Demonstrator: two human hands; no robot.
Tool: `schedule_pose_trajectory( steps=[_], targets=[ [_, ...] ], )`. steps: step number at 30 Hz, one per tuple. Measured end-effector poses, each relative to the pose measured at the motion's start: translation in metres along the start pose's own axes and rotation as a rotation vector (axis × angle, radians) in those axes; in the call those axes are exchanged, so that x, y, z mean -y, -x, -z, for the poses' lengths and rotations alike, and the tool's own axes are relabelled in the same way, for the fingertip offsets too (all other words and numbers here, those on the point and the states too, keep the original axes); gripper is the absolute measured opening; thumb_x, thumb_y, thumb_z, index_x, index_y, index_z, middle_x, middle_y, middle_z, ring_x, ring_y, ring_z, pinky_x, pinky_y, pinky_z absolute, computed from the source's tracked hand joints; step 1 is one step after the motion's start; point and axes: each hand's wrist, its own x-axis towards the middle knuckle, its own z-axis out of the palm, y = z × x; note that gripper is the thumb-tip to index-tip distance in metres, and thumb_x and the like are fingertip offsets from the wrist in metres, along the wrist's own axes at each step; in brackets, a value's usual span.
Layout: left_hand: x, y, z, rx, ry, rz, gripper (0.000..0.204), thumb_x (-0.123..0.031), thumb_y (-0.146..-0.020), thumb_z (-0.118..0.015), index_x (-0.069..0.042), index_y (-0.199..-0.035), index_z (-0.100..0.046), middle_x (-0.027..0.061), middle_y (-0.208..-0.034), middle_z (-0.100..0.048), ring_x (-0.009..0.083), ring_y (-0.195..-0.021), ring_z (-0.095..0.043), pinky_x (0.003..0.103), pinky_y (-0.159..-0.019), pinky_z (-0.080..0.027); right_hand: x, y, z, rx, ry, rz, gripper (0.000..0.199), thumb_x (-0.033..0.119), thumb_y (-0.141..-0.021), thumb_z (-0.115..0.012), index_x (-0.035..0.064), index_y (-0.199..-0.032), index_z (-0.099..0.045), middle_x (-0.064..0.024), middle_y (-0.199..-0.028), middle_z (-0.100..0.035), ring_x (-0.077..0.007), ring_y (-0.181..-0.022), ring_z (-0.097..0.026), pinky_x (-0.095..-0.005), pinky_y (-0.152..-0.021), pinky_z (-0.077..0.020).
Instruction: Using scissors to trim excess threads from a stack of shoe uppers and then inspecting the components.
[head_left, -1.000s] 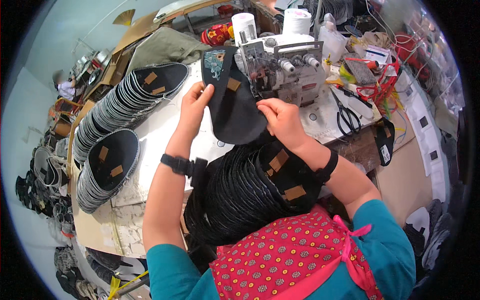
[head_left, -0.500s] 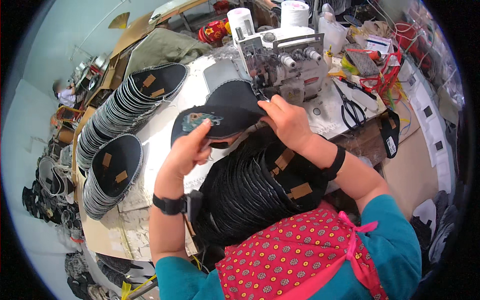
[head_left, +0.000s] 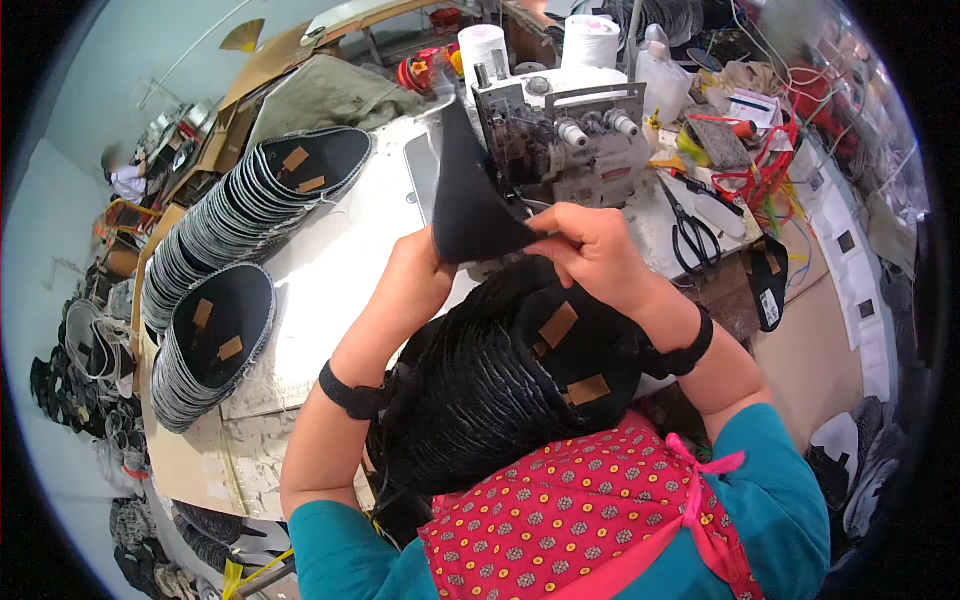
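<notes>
A black curved fabric piece (head_left: 470,205), like a shoe upper or insole, is raised on edge in front of the sewing machine (head_left: 585,155). My left hand (head_left: 420,270) grips its lower left edge, most of the fingers hidden behind the cloth. At the right, my right hand (head_left: 595,250) pinches the narrow corner between thumb and fingers. Directly below my hands lies a thick stack of black fabric pieces (head_left: 480,390), with brown tabs on its end piece. On the left side of the table, two stacks of edge-stitched pieces (head_left: 215,240) lie tilted over.
Black-handled scissors (head_left: 692,230) lie right of the machine, near tangled red cord (head_left: 765,165). White thread cones (head_left: 590,42) and a plastic bottle (head_left: 662,75) stand behind it. A single black piece (head_left: 770,285) hangs at the table's right edge. Someone sits far left.
The fabric piece has swung upright, away from the needle area, and its printed face no longer shows. My left hand has moved lower and right; my right hand has shifted slightly down.
</notes>
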Motion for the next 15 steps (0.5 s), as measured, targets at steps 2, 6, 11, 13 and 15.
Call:
schedule_pose_trajectory(
  steps=[2,6,11,13,15],
  targets=[
    [0.000,-0.001,0.001,-0.002,0.087,0.121,0.031,0.012,-0.087,-0.058,0.003,-0.113,-0.070,0.0050,-0.084,-0.070,0.0092,-0.075,-0.058,0.026,-0.066,-0.048,0.010,0.002,-0.001,0.027,0.025,0.054,0.016,0.000,-0.088,-0.072,-0.0001,-0.103,-0.068,-0.0101,-0.074,-0.066,-0.0125,-0.052,-0.060,-0.0298,-0.049,-0.0464],
    [-0.001,-0.014,0.004,-0.043,0.015,0.244,0.029,0.005,-0.086,-0.065,0.000,-0.114,-0.071,0.0133,-0.074,-0.068,0.0103,-0.061,-0.060,0.028,-0.057,-0.047,-0.005,-0.004,-0.021,-0.100,0.155,0.209,0.012,0.002,-0.090,-0.070,0.0003,-0.101,-0.067,-0.0136,-0.077,-0.067,-0.0183,-0.051,-0.062,-0.0327,-0.049,-0.0478],
    [0.020,-0.036,-0.001,-0.227,-0.354,-0.022,0.036,0.002,-0.082,-0.069,0.002,-0.118,-0.068,0.0096,-0.078,-0.068,0.0152,-0.061,-0.060,0.031,-0.059,-0.049,-0.022,-0.015,-0.040,-0.154,0.133,0.002,0.010,0.008,-0.092,-0.069,0.0001,-0.096,-0.066,-0.0164,-0.070,-0.065,-0.0232,-0.049,-0.063,-0.0359,-0.048,-0.0477],
    [0.020,-0.044,-0.005,-0.323,-0.424,-0.148,0.044,0.000,-0.078,-0.072,0.003,-0.122,-0.066,0.0148,-0.083,-0.069,0.0217,-0.062,-0.063,0.035,-0.062,-0.052,-0.016,-0.016,-0.033,-0.162,0.119,-0.066,0.010,0.007,-0.091,-0.070,-0.0001,-0.096,-0.066,-0.0148,-0.068,-0.065,-0.0210,-0.049,-0.063,-0.0349,-0.047,-0.0471],
    [0.012,-0.045,-0.007,-0.255,-0.344,-0.076,0.055,-0.001,-0.077,-0.075,0.003,-0.129,-0.060,0.0133,-0.087,-0.071,0.0184,-0.064,-0.065,0.035,-0.063,-0.053,-0.018,-0.010,-0.028,-0.168,0.107,-0.139,0.010,0.006,-0.091,-0.071,-0.0002,-0.097,-0.067,-0.0133,-0.066,-0.065,-0.0187,-0.049,-0.064,-0.0340,-0.047,-0.0464]
  ],
)
